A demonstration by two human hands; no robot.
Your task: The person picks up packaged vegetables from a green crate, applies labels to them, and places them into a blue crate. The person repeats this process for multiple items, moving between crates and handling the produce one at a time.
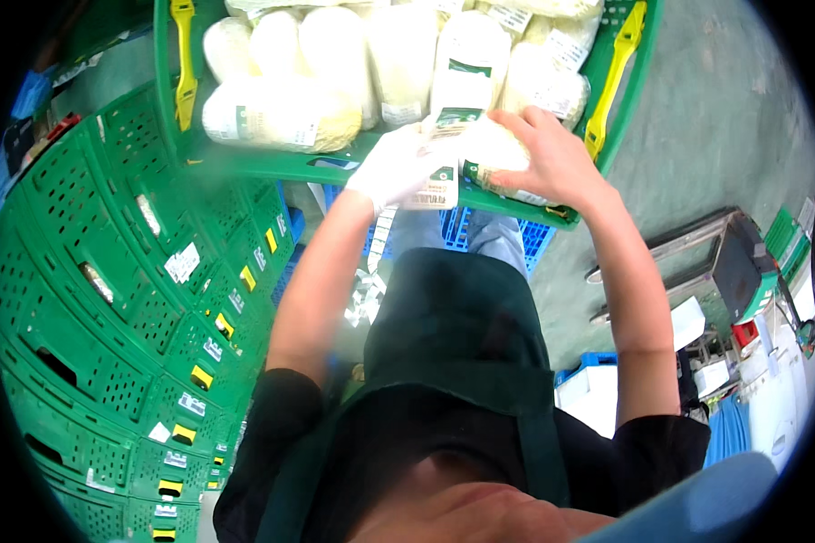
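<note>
A green plastic crate (244, 163) before me holds several pale, plastic-wrapped heads that look like napa cabbage (336, 61), many bearing labels. Over its near edge, my left hand (397, 166), in a white glove, grips a printed label strip (435, 197). A paper tail (380, 237) hangs below that hand. My bare right hand (550, 159) is spread around a wrapped cabbage (499, 146) at the crate's near right corner, thumb and fingers on opposite sides. Glare washes out the cabbages and the gloved fingers.
Stacked green crates (109, 271) rise at the left. Yellow handles (614, 75) line the front crate's sides. A blue plastic pallet (455, 227) lies underneath, with crumpled paper strips (367, 295) on the floor. A dark metal-framed cart (693, 258) stands at the right.
</note>
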